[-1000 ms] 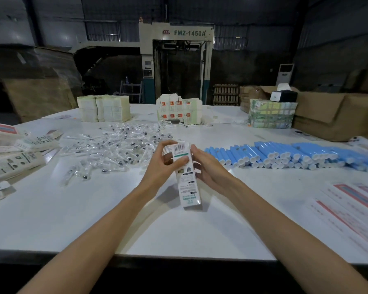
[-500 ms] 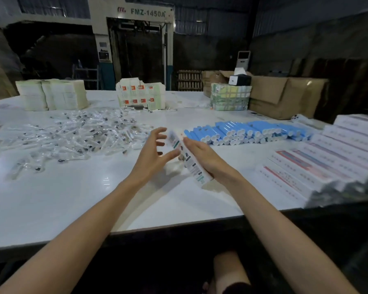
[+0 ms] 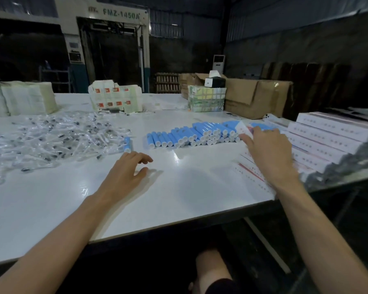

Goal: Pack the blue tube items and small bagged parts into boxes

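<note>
The left hand [image 3: 124,176] hangs low over the near middle of the white table [image 3: 179,204], palm down, with its fingers loosely curled and holding nothing. Its fingertips point toward a single blue tube [image 3: 127,143] lying at the right edge of the bagged parts [image 3: 51,141], a wide scatter of small clear bags covering the left of the table. The right hand [image 3: 270,153] reaches out to the right. A small white box [image 3: 243,128] with red marks sits at its fingertips, seemingly pinched between thumb and forefinger (blur makes the grip hard to read exactly). That box is at the right end of the blue tubes [image 3: 189,136], which lie side by side in a long heaped row across the middle of the table, white caps facing near. Under the right wrist lie flat printed cartons [image 3: 253,172] with red lines. Just right of the hand is a stepped stack of long white boxes [image 3: 327,134] at the table's right edge. At the far side stand pale paper stacks [image 3: 23,98] on the left, a block of white packs with orange labels [image 3: 115,98] in the middle, and a wrapped bundle [image 3: 206,99] beside brown cardboard boxes [image 3: 255,96]. Behind them rises a machine [image 3: 106,28] lettered FMZ-1450A.
</note>
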`<state>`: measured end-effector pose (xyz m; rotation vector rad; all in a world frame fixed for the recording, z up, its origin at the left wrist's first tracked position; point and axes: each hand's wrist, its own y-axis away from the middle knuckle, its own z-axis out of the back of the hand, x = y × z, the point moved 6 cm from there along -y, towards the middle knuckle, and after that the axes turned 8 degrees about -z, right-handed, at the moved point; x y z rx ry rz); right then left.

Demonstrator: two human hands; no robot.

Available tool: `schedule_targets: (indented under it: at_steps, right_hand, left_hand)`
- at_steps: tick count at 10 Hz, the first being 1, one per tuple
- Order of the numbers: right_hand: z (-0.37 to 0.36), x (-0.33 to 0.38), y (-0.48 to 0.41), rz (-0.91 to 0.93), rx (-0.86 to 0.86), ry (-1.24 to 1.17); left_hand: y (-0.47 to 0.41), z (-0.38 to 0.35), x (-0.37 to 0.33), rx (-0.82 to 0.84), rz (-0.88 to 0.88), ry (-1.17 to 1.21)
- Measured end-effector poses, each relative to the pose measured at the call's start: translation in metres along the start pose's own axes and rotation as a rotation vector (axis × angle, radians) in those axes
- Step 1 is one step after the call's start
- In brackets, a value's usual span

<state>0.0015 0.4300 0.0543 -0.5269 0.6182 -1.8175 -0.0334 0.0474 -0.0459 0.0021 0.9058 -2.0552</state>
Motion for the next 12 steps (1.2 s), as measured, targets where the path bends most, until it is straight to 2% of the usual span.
schedule_targets:
  at_steps: [1,2,4,5,6,9,11,12]
  right_hand:
    - [0.010,-0.011,-0.008,-0.011,0.087,-0.063]
    - [0.026,-0.020,-0.013,-0.033,0.038,-0.017]
    - [0.010,-0.028,-0.011,-0.082,0.263,0.135]
    - [-0.002,-0.029,-0.003,-0.061,0.225,0.260]
    - [-0.007,-0.037,-0.003,-0.111,0.191,0.274]
    - [-0.017,-0.037,-0.006,-0.136,0.230,0.342]
    - [-0.014,-0.030,-0.006,-0.154,0.161,0.248]
    - [-0.014,-0.004,-0.007,-0.091,0.142,0.130]
  left_hand:
    - [0.000,-0.001,0.000,0.018,-0.012,0.009]
    - [0.000,0.000,-0.001,0.029,-0.012,0.016]
    - [0.001,0.002,-0.006,0.059,-0.015,0.027]
    - [0.002,0.004,-0.009,0.063,-0.010,0.032]
    - [0.002,0.003,-0.011,0.080,0.003,0.022]
    - [0.001,0.002,-0.013,0.108,0.006,0.022]
    - [0.001,0.000,-0.009,0.138,0.009,0.006]
    - [0.000,0.000,-0.006,0.110,0.017,0.000]
